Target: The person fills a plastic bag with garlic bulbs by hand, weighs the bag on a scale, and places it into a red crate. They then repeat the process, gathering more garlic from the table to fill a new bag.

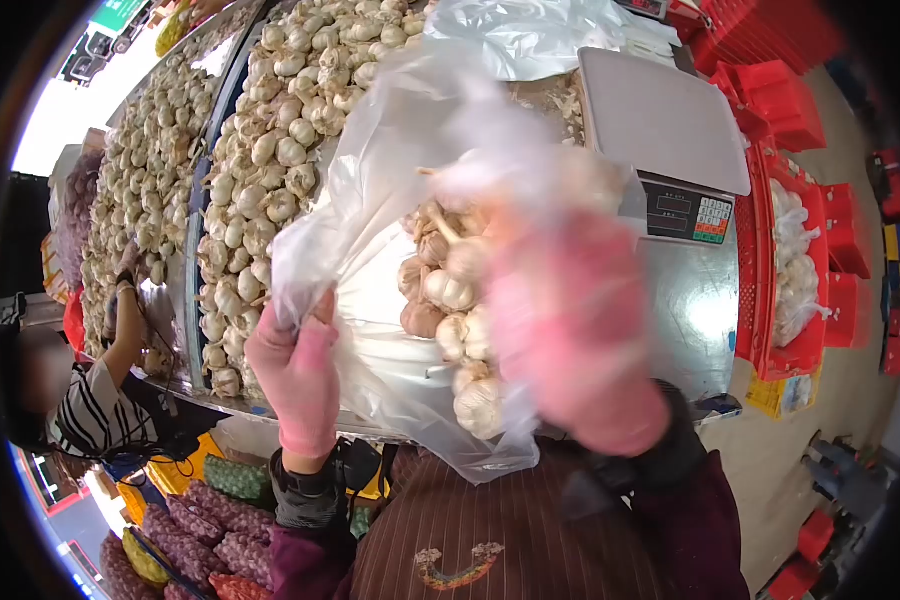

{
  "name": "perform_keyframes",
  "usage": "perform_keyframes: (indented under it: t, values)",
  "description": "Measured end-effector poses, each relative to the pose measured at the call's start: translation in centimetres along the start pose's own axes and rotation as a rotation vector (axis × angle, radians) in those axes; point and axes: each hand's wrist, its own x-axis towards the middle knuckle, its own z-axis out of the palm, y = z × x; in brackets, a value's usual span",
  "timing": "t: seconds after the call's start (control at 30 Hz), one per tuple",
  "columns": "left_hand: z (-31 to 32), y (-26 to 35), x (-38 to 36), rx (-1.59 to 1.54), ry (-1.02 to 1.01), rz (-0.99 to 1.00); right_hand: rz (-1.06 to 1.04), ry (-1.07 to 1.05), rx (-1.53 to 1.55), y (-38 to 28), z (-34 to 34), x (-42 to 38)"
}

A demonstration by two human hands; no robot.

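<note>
Counter [705, 310]: steel, bare patch below scale [670, 150]
Left hand [295, 375]: pinches bag [390, 180] edge
Right hand [570, 320]: blurred, grip unclear, on garlic [450, 290]

The left hand [295, 375], in a pink glove, is raised in front of the chest on the left, fingers curled shut in a pinch with the thumb pointing up and the back of the hand toward the camera. Its wrist runs down into a dark cuff and a maroon sleeve close to the body. The right hand [570, 320], also gloved in pink, is held higher and nearer, blurred; its fingers appear curled inward, though their closure cannot be told. Its forearm drops into a dark cuff.
</note>
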Motion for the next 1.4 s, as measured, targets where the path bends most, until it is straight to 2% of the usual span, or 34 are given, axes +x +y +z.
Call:
perform_keyframes:
  t: [0.1,0.13,0.23,0.3,0.37,0.43,0.47,0.5,0.57,0.6,0.63,0.73,0.8,0.83,0.87,0.9,0.93,0.97,1.0,1.07,1.1,1.17,1.2,1.23,1.27,1.3,1.33,1.37,1.4]
  values:
    - [0.0,-1.7,-0.6,0.061,0.006,0.038,0.379,-0.100,0.365,-1.4,0.1,0.5]
    - [-1.8,-5.0,-0.3,-0.057,-0.019,-0.118,0.512,-0.146,0.489,-2.0,0.3,0.6]
    - [-3.2,-7.8,0.5,0.143,0.010,0.011,0.944,-0.253,0.828,-3.1,0.8,0.4]
    - [-4.3,-10.6,1.1,0.168,0.046,-0.017,1.099,-0.122,0.814,-1.5,0.5,-1.0]
    - [-5.3,-12.0,2.6,0.200,0.050,-0.039,1.123,-0.066,0.784,-0.5,0.3,-2.5]
    - [-6.0,-12.5,4.1,0.275,0.035,-0.272,1.146,-0.004,0.755,-0.2,0.1,-3.1]
    - [-4.9,-10.3,4.1,0.625,0.085,-0.063,1.137,0.013,0.669,-0.1,0.0,-3.1]
    - [-3.6,-8.2,4.2,0.628,0.074,-0.057,1.129,0.034,0.580,0.1,-0.1,-3.1]
    - [-1.4,-5.5,3.8,1.037,0.188,0.816,1.110,0.044,0.539,0.1,0.1,-3.1]
    - [-1.1,-6.0,2.9,0.944,-0.155,0.734,1.086,0.042,0.500,0.1,0.2,-3.2]
    - [-0.2,-6.4,3.0,1.053,-0.358,0.642,1.093,0.052,0.500,0.2,0.2,-3.4]
    - [1.2,-10.8,5.6,1.232,-0.390,0.600,1.155,0.166,0.544,0.6,0.7,-4.5]
    - [3.9,-11.6,6.6,1.072,-0.477,0.355,1.154,0.141,0.701,0.5,0.9,-5.0]
    - [6.1,-10.4,6.3,1.004,-0.534,0.342,1.158,0.153,0.703,0.7,0.9,-5.2]
    - [8.0,-10.9,5.6,1.083,-0.458,0.435,1.138,0.069,0.714,0.9,0.9,-5.4]
    - [9.8,-9.3,5.4,1.133,-0.572,0.376,1.113,-0.019,0.723,1.1,0.9,-5.7]
    - [11.2,-9.7,4.7,1.108,-0.515,0.648,1.113,-0.019,0.723,1.3,0.9,-6.0]
    - [12.9,-9.3,3.5,1.028,-0.666,0.724,1.138,0.011,0.689,1.6,0.8,-6.2]
    - [14.1,-9.5,1.4,0.951,-0.699,0.870,1.163,0.041,0.658,1.8,0.8,-6.5]
    - [15.3,-11.2,-2.9,0.621,-0.851,0.875,1.158,0.074,0.595,3.0,0.1,-7.9]
    - [14.5,-10.3,-2.9,0.631,-0.850,0.884,1.153,0.111,0.525,3.6,-0.1,-8.6]
    - [11.3,-7.2,-1.6,0.533,-0.819,0.810,1.132,0.169,0.545,4.0,-0.7,-9.9]
    - [8.8,-6.3,-0.3,0.903,-0.449,0.837,1.210,0.190,0.598,4.0,-1.1,-10.7]
    - [5.8,-8.6,2.2,1.068,-0.111,0.676,1.287,0.210,0.653,4.0,-1.5,-11.4]
    - [3.4,-10.4,5.2,1.305,0.244,0.707,1.280,0.223,0.663,4.0,-1.6,-11.7]
    - [0.6,-12.3,7.4,1.276,0.180,0.280,1.381,0.234,0.857,4.0,-1.7,-11.7]
    - [-1.1,-11.8,9.0,1.201,0.031,-0.130,1.469,0.240,1.057,4.1,-1.8,-11.7]
    - [-4.7,-17.4,11.1,0.424,-0.224,-0.331,1.326,0.090,0.982,4.8,-2.3,-13.0]
    - [-6.2,-19.0,11.5,-0.084,-0.314,-0.502,1.155,-0.038,0.900,5.3,-2.5,-13.9]
